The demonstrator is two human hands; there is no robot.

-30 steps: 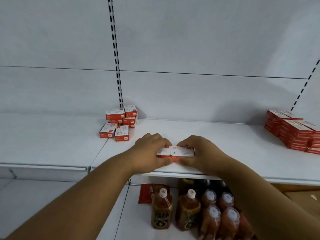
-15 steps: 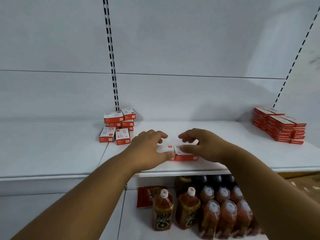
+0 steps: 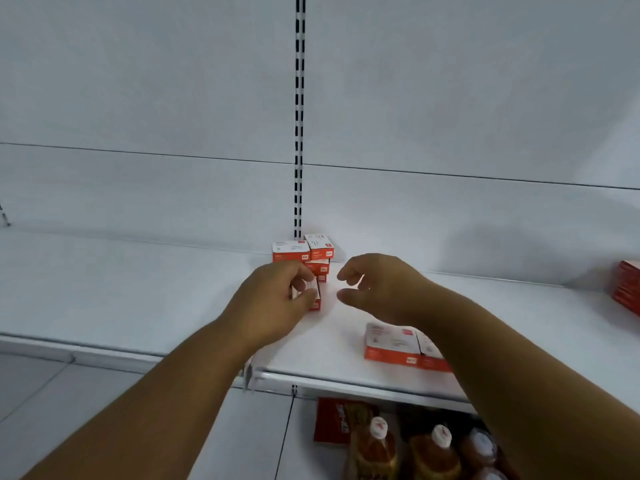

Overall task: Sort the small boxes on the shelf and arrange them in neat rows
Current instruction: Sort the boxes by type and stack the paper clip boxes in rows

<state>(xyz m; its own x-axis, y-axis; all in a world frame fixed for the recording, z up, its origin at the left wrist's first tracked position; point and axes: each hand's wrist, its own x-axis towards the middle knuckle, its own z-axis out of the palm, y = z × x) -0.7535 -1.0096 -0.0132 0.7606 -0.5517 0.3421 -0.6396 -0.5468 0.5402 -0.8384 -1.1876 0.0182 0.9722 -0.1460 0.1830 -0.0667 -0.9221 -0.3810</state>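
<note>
Head view: left hand point(image 3: 277, 299) pinches a small red-and-white cardboard box point(image 3: 313, 295) at the pile point(image 3: 304, 254) at twelve o'clock; right hand point(image 3: 377, 289) hovers empty, fingers loosely curled. Likely next: carry it toward the two-box row point(image 3: 398, 344) at four o'clock.

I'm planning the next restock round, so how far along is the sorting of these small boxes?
Early on. Done: two boxes sit side by side near the shelf front edge, starting a row. In hand: the left hand grips one small box beside the pile, while the right hand hovers close, holding nothing. Left: the loose pile at the back wall and the red stack at far right.
</note>
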